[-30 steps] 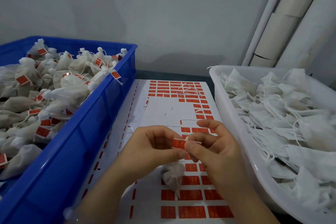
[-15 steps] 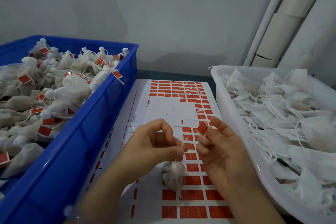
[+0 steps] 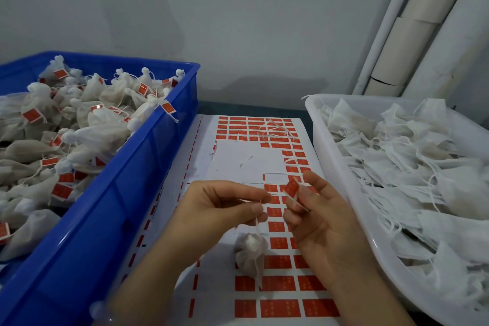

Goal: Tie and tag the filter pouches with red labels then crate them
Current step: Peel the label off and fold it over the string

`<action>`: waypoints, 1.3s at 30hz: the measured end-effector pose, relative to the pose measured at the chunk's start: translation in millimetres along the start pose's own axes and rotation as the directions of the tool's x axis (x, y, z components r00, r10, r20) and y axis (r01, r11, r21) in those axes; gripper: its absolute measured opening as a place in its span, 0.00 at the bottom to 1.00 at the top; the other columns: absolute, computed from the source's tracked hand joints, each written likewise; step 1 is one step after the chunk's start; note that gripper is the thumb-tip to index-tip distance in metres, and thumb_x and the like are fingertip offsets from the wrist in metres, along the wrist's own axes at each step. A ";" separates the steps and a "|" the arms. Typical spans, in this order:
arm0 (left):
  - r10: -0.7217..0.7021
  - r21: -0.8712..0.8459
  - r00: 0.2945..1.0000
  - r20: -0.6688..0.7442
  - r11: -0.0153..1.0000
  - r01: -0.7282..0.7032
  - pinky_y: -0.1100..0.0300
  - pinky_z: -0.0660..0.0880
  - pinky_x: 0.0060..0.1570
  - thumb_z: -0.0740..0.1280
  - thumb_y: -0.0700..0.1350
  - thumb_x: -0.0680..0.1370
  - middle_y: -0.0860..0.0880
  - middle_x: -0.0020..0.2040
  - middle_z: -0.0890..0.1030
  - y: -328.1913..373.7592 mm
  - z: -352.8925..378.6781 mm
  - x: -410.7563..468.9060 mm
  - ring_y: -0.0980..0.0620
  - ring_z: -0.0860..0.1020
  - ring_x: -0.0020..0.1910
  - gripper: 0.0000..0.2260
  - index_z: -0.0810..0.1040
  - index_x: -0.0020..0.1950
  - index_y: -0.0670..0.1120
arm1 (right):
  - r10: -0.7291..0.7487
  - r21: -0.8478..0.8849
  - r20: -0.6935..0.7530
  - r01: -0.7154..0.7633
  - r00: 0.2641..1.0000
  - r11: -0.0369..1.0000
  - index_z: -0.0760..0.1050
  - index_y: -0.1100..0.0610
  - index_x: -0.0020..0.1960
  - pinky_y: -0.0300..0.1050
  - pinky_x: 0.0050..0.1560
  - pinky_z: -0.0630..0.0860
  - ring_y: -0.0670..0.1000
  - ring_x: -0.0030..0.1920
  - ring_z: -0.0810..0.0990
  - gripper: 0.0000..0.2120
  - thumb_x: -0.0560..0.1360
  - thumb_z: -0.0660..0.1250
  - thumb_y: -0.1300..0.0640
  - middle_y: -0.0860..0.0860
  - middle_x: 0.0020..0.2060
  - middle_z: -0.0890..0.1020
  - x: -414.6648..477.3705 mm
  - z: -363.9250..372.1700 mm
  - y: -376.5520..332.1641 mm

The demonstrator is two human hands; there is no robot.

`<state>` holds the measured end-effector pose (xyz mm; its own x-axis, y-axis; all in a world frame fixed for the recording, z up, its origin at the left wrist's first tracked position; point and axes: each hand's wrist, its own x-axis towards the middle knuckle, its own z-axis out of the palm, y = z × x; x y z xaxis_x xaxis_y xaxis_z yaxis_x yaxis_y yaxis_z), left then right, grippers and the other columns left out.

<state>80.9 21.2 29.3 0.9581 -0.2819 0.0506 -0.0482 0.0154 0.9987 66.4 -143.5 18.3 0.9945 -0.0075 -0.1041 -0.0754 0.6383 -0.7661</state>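
A small white filter pouch (image 3: 250, 251) hangs by its string from my left hand (image 3: 219, 210), whose thumb and forefinger pinch the string just above it. My right hand (image 3: 317, 217) sits close to the right of the left, pinching a red label (image 3: 291, 187) at its fingertips. The string runs between the two hands. Below them lies a white sheet of red labels (image 3: 280, 283), with many labels peeled off in its middle.
A blue crate (image 3: 111, 209) on the left holds several tied, tagged pouches. A white tub (image 3: 352, 193) on the right is full of untied pouches. A grey wall and white pipes (image 3: 412, 24) stand behind.
My hands have pulled apart; the red label went up and to the right with my right hand, and the pouch now dangles lower from the left.
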 end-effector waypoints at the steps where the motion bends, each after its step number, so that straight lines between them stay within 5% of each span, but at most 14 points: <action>1: 0.011 0.001 1.000 0.000 1.000 -0.011 0.67 0.77 0.37 0.71 0.45 0.60 0.51 0.41 0.85 1.0 0.1 -0.5 0.51 0.84 0.38 0.11 0.86 0.40 0.54 | -0.002 -0.080 0.012 0.002 1.000 0.997 0.74 0.57 0.52 0.38 0.27 0.76 0.48 0.27 0.76 0.21 0.60 0.70 0.60 0.55 0.34 0.81 -1.1 0.4 0.4; 6: 0.032 0.077 0.998 0.058 0.996 -0.036 0.66 0.78 0.38 0.73 0.41 0.63 0.56 0.45 0.85 4.6 1.0 -4.1 0.52 0.84 0.41 0.16 0.84 0.46 0.59 | -0.068 -0.442 0.092 0.101 0.993 0.891 0.74 0.51 0.53 0.45 0.39 0.81 0.56 0.38 0.83 0.29 0.52 0.73 0.48 0.53 0.39 0.84 -6.5 3.2 4.8; 10: 0.032 0.137 0.998 0.052 0.990 -0.039 0.64 0.79 0.39 0.74 0.36 0.67 0.57 0.46 0.84 4.6 2.8 -4.7 0.53 0.84 0.43 0.17 0.84 0.46 0.57 | -0.107 -0.588 0.083 0.135 0.991 0.797 0.72 0.49 0.52 0.43 0.39 0.81 0.53 0.41 0.84 0.29 0.52 0.72 0.44 0.49 0.40 0.85 -6.3 2.8 7.6; 18: 0.035 0.162 0.998 0.053 0.986 -0.043 0.61 0.80 0.41 0.74 0.36 0.67 0.57 0.47 0.84 2.0 3.6 -3.7 0.53 0.84 0.42 0.16 0.83 0.49 0.55 | -0.155 -0.622 0.048 0.151 0.987 0.768 0.72 0.50 0.50 0.49 0.43 0.80 0.53 0.40 0.84 0.31 0.50 0.73 0.40 0.50 0.40 0.85 -4.2 -0.4 10.0; 29: 0.081 0.138 0.992 0.093 0.986 -0.093 0.64 0.79 0.41 0.73 0.34 0.68 0.56 0.47 0.84 -2.2 4.5 -2.3 0.52 0.84 0.42 0.18 0.83 0.48 0.56 | -0.250 -0.692 0.035 0.204 0.968 0.693 0.71 0.53 0.47 0.30 0.33 0.76 0.43 0.36 0.83 0.28 0.51 0.71 0.42 0.41 0.35 0.84 -7.4 4.2 8.7; 39: 0.080 0.145 0.990 0.117 0.985 -0.096 0.60 0.80 0.44 0.73 0.34 0.69 0.56 0.49 0.84 -2.8 4.9 -2.4 0.51 0.83 0.46 0.19 0.83 0.49 0.58 | -0.222 -0.717 0.073 0.206 0.972 0.666 0.69 0.52 0.48 0.32 0.34 0.77 0.46 0.36 0.84 0.24 0.56 0.75 0.50 0.44 0.36 0.85 -7.6 1.5 5.5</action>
<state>77.3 17.1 26.4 0.9117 -0.3899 0.1296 -0.1805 -0.0965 0.9788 58.5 -138.8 15.9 0.9890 -0.0932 0.1151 0.1027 -0.1282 -0.9864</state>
